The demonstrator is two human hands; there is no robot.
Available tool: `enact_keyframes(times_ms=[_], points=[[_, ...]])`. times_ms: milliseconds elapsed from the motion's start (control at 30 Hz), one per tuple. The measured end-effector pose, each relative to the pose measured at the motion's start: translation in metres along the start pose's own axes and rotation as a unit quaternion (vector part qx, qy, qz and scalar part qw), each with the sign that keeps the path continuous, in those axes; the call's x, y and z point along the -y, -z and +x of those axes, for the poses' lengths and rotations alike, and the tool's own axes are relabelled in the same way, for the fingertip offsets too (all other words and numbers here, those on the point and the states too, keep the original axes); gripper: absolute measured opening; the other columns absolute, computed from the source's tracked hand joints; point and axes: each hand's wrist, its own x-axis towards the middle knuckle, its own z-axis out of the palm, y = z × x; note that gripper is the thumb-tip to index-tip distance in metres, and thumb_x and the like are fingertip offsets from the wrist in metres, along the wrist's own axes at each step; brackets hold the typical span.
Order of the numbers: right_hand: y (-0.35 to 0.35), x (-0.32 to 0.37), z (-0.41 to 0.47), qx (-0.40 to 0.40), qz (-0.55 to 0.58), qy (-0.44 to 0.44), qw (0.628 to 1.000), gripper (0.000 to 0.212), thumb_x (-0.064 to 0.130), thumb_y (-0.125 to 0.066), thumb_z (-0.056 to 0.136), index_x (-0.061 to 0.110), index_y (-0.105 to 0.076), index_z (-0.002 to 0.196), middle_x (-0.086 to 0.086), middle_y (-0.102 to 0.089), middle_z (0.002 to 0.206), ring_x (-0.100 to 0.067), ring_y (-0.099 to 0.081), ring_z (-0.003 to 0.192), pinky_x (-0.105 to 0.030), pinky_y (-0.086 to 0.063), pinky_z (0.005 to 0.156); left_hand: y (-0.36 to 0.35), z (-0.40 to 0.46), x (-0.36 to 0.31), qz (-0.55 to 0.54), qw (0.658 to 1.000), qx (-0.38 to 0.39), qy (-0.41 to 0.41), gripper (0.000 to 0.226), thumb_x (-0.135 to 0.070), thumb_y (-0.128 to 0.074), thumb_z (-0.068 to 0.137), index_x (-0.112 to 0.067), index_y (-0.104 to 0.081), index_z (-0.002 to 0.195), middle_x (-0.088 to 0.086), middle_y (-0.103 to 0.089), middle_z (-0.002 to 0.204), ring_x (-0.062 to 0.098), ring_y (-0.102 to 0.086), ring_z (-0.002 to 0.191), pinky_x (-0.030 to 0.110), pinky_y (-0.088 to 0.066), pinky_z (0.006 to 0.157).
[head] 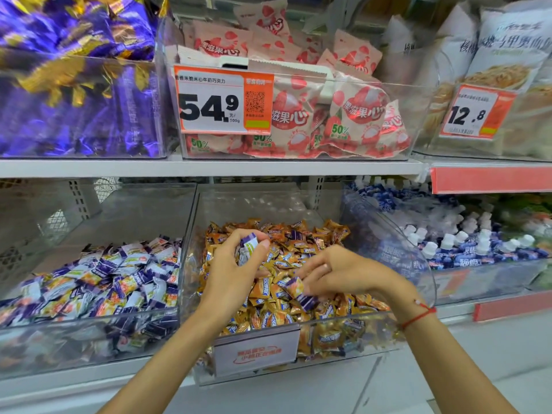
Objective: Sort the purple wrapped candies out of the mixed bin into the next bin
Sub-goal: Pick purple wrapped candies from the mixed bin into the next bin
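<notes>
Left hand (pixel 236 264): at 9 o'clock over the mixed bin (pixel 343 348), pinching a purple and white candy (pixel 249 243) in its fingertips, lifted up so it can go to the next bin
Right hand (pixel 337 271): at 3 o'clock, fingers curled down on another purple candy (pixel 306 300), picking it out of the gold ones (pixel 268 319)
Next bin (pixel 89 345): just beside the mixed bin, at 9 o'clock, full of purple candies (pixel 104 282), so matching ones go there
Left to do: I think more purple ones hide in the gold pile
</notes>
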Motion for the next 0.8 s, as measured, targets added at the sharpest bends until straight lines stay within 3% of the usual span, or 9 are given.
enact_keyframes(times_ms=[67, 133, 200, 333, 467, 567, 633, 700, 800], points=[[0.01, -0.006, -0.002, -0.053, 0.103, 0.025, 0.993, 0.025, 0.005, -0.069, 0.085, 0.008, -0.068, 0.11, 0.012, -0.071, 0.073, -0.006, -0.067, 0.07, -0.018, -0.052, 0.063, -0.001, 0.0, -0.001, 0.002, 1.0, 0.02, 0.005, 0.009, -0.023, -0.061, 0.093, -0.024, -0.064, 0.101, 0.001, -0.063, 0.092, 0.004, -0.065, 0.072, 0.03, -0.06, 0.065], [0.013, -0.007, 0.0, -0.117, 0.241, 0.055, 0.962, 0.026, 0.008, -0.073, 0.082, 0.013, -0.071, 0.107, -0.002, -0.073, 0.096, -0.008, -0.067, 0.082, -0.017, -0.054, 0.069, -0.004, 0.0, -0.001, -0.006, 0.999, 0.048, 0.005, 0.015, -0.025, -0.061, 0.092, -0.028, -0.063, 0.107, 0.001, -0.065, 0.1, 0.007, -0.068, 0.078, 0.024, -0.057, 0.062], [0.006, -0.004, 0.006, -0.137, 0.323, 0.097, 0.931, 0.029, 0.007, -0.072, 0.083, 0.012, -0.07, 0.111, -0.012, -0.072, 0.105, -0.013, -0.067, 0.09, -0.018, -0.055, 0.075, -0.006, -0.001, -0.002, -0.004, 0.997, 0.076, 0.006, 0.023, -0.029, -0.06, 0.091, -0.031, -0.06, 0.113, -0.005, -0.064, 0.11, 0.007, -0.07, 0.084, 0.021, -0.056, 0.062], [-0.015, 0.01, 0.013, -0.12, 0.259, 0.166, 0.944, 0.029, 0.008, -0.07, 0.085, 0.014, -0.071, 0.113, -0.004, -0.074, 0.097, -0.009, -0.069, 0.091, -0.015, -0.052, 0.075, -0.008, -0.001, -0.002, -0.007, 0.997, 0.078, -0.003, 0.042, -0.038, -0.057, 0.085, -0.023, -0.058, 0.124, -0.001, -0.063, 0.116, 0.008, -0.068, 0.091, 0.02, -0.056, 0.065], [-0.003, 0.015, 0.014, -0.131, 0.272, 0.183, 0.936, 0.026, 0.011, -0.067, 0.088, 0.016, -0.068, 0.114, -0.003, -0.075, 0.098, -0.014, -0.071, 0.094, -0.022, -0.056, 0.082, -0.004, -0.001, -0.004, -0.032, 0.999, 0.009, -0.028, 0.023, -0.036, -0.055, 0.087, -0.022, -0.062, 0.104, 0.006, -0.065, 0.096, 0.015, -0.067, 0.08, 0.025, -0.057, 0.059], [0.026, 0.003, 0.019, -0.263, 0.264, 0.127, 0.919, 0.022, 0.006, -0.064, 0.09, 0.011, -0.069, 0.111, -0.003, -0.075, 0.088, -0.012, -0.07, 0.078, -0.017, -0.056, 0.072, -0.002, 0.0, -0.001, -0.012, 1.0, -0.007, -0.013, 0.017, -0.033, -0.054, 0.092, -0.024, -0.06, 0.105, 0.004, -0.066, 0.095, 0.013, -0.068, 0.075, 0.032, -0.059, 0.067], [0.038, -0.011, 0.027, -0.312, 0.224, 0.075, 0.92, 0.018, 0.003, -0.06, 0.092, 0.007, -0.069, 0.107, -0.002, -0.073, 0.082, -0.009, -0.066, 0.07, -0.014, -0.053, 0.063, -0.001, 0.0, 0.002, 0.001, 1.0, -0.01, 0.012, 0.032, -0.042, -0.053, 0.088, -0.022, -0.059, 0.113, -0.002, -0.067, 0.093, 0.01, -0.07, 0.074, 0.043, -0.058, 0.077], [0.043, -0.026, 0.034, -0.3, 0.16, 0.032, 0.94, 0.018, 0.004, -0.057, 0.094, 0.008, -0.07, 0.105, -0.001, -0.072, 0.082, -0.009, -0.065, 0.072, -0.016, -0.052, 0.063, -0.001, 0.0, 0.002, 0.017, 0.999, -0.01, 0.025, 0.043, -0.049, -0.053, 0.084, -0.02, -0.058, 0.115, 0.0, -0.067, 0.098, 0.009, -0.07, 0.074, 0.049, -0.057, 0.079], [0.044, -0.037, 0.043, -0.251, 0.079, -0.008, 0.965, 0.016, 0.007, -0.058, 0.093, 0.017, -0.071, 0.095, -0.001, -0.071, 0.094, -0.01, -0.064, 0.078, -0.017, -0.049, 0.065, -0.002, 0.0, 0.003, 0.04, 0.999, -0.014, 0.011, 0.031, -0.043, -0.056, 0.089, -0.024, -0.059, 0.113, 0.004, -0.066, 0.102, 0.015, -0.068, 0.071, 0.042, -0.06, 0.073]])
